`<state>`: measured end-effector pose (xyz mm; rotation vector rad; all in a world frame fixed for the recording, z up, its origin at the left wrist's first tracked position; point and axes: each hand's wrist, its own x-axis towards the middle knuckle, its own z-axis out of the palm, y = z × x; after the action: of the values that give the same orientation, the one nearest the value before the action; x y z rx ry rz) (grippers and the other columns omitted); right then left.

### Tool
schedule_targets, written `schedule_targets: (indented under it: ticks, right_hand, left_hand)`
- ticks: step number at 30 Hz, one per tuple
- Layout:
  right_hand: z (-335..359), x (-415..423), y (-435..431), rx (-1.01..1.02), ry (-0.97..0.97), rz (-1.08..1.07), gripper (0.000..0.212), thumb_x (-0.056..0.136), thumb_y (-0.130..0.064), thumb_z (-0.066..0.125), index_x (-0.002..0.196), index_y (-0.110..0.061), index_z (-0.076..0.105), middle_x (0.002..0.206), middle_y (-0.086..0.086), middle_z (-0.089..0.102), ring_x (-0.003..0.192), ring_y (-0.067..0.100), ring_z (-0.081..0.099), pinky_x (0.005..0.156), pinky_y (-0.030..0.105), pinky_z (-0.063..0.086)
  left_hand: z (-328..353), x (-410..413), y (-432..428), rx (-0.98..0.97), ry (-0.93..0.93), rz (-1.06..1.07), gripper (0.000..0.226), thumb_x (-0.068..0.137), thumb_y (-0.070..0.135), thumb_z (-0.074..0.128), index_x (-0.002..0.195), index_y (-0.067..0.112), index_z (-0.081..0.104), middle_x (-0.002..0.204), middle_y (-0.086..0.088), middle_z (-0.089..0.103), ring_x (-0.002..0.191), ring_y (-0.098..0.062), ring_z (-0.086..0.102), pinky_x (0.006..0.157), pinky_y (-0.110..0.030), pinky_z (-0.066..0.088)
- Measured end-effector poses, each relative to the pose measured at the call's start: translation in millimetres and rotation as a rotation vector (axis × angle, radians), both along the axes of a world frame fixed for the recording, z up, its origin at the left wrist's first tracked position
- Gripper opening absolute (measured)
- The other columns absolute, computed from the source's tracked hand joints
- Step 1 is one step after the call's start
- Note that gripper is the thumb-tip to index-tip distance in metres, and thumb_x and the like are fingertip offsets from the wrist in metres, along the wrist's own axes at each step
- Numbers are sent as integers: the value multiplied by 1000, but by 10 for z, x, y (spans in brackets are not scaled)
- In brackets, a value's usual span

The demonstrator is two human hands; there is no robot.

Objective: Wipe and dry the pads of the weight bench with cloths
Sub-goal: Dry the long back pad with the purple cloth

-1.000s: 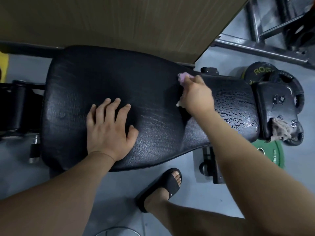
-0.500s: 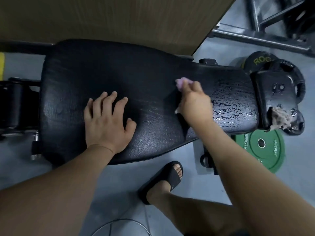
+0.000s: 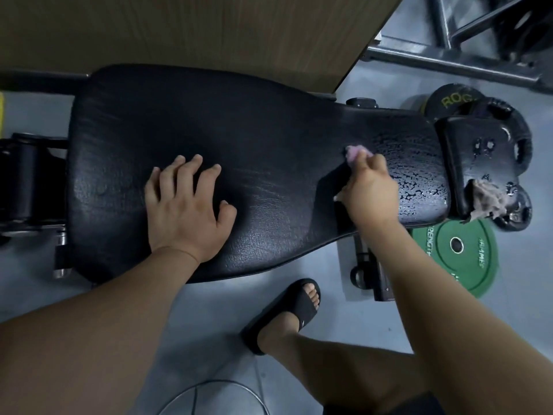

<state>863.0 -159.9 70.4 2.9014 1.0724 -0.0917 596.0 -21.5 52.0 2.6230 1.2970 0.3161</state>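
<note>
Under the right hand point(image 3: 371, 190), pink cloth point(image 3: 354, 151) on bench pad point(image 3: 269, 145).

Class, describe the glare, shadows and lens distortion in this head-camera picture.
Head view: glare glints on the wet droplets at the narrow end of the pad, beside the right hand gripping the cloth; that hand throws a shadow onto the pad; the wide lens bows the pad's edges and swells the forearms.

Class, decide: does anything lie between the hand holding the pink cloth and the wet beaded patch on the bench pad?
Nothing visible does. The right hand grips the pink cloth on the bench pad, right beside the wet patch; the left hand rests on the pad farther off.
</note>
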Motion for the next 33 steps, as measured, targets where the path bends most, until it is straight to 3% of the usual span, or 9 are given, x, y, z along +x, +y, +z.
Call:
schedule_targets:
  ticks: [4, 7, 9, 12, 16, 21, 24, 29, 33]
  right_hand:
    - [-16, -377, 149, 23, 5, -15, 68, 82, -5, 64, 147, -5, 43, 132, 16, 49, 92, 38, 66, 70, 41, 56]
    - [-27, -952, 103, 78, 63, 201, 84, 61, -9, 78, 141, 1, 51, 116, 16, 58, 58, 32, 64, 48, 36, 54]
    - [-3, -1007, 17, 62, 88, 300, 88, 58, -10, 82, 141, 0, 53, 116, 17, 60, 51, 32, 62, 43, 35, 52]
    - [40, -626, -61, -31, 63, 193, 88, 68, -14, 82, 148, -7, 45, 126, 18, 54, 65, 36, 67, 53, 42, 58]
    - [40, -468, -22, 22, 9, -45, 69, 85, -3, 62, 150, -1, 40, 133, 21, 51, 80, 40, 68, 61, 39, 49]
    - [-53, -1189, -8, 80, 62, 255, 78, 66, -3, 73, 142, 0, 52, 113, 16, 59, 54, 33, 62, 44, 35, 50]
    - [0, -1011, -177, 21, 71, 383, 79, 70, -2, 72, 146, -6, 50, 118, 14, 59, 52, 33, 59, 40, 36, 47]
    - [84, -391, -358, 3, 46, 69, 70, 79, -1, 60, 148, -2, 44, 127, 24, 52, 67, 41, 65, 56, 45, 56]
    - [-4, -838, -228, 55, 77, 108, 70, 69, 5, 67, 138, 11, 52, 110, 25, 59, 53, 37, 61, 45, 37, 49]
  left_hand:
    - [-5, -2, 2, -6, 5, 0, 58, 85, 43, 49, 139, 23, 53, 152, -7, 44, 147, -32, 32, 122, -56, 18]
    - [-1, 0, 6, -10, 5, 3, 58, 85, 44, 47, 139, 23, 53, 153, -7, 44, 147, -31, 32, 122, -56, 17]
    - [1, -7, 2, -11, 2, 6, 58, 86, 44, 47, 139, 23, 52, 153, -7, 44, 147, -31, 32, 122, -56, 17]
    - [1, -5, 0, -11, -3, -1, 57, 86, 43, 47, 139, 22, 53, 152, -7, 44, 147, -31, 32, 122, -56, 17]
    - [-12, -7, 0, -2, -14, 0, 56, 86, 42, 49, 138, 22, 54, 151, -7, 46, 146, -32, 33, 121, -56, 18]
    - [-15, -7, 4, -1, -8, 0, 56, 86, 43, 47, 138, 22, 53, 151, -7, 46, 146, -31, 33, 122, -56, 19]
    - [-16, -17, -2, -4, -5, -2, 57, 87, 44, 46, 139, 22, 53, 151, -7, 45, 146, -31, 32, 122, -56, 18]
    - [-17, -4, 8, -14, -11, -3, 56, 87, 44, 45, 138, 22, 52, 152, -7, 44, 147, -31, 31, 122, -55, 16]
    - [-5, -4, -4, -16, -20, -1, 55, 86, 43, 46, 137, 22, 54, 151, -7, 45, 146, -31, 33, 122, -56, 18]
